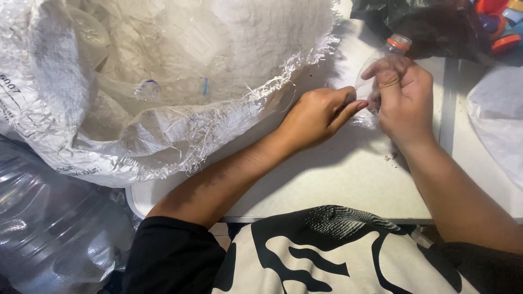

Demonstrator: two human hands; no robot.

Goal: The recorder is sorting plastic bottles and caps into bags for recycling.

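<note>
A clear plastic bottle [377, 61] with an orange cap ring at its neck is held over the white table [338, 174], neck pointing away from me. My right hand [406, 100] wraps around the bottle's body. My left hand [318, 115] pinches at the bottle's side, likely its clear label, with thumb and forefinger. Most of the bottle is hidden behind my fingers.
A big white woven sack [136, 81] full of clear plastic bottles gapes open on the left. A large clear water jug [49, 218] lies at the lower left. A black bag [430, 24] with coloured caps [498, 22] sits top right; a white bag [498, 120] lies far right.
</note>
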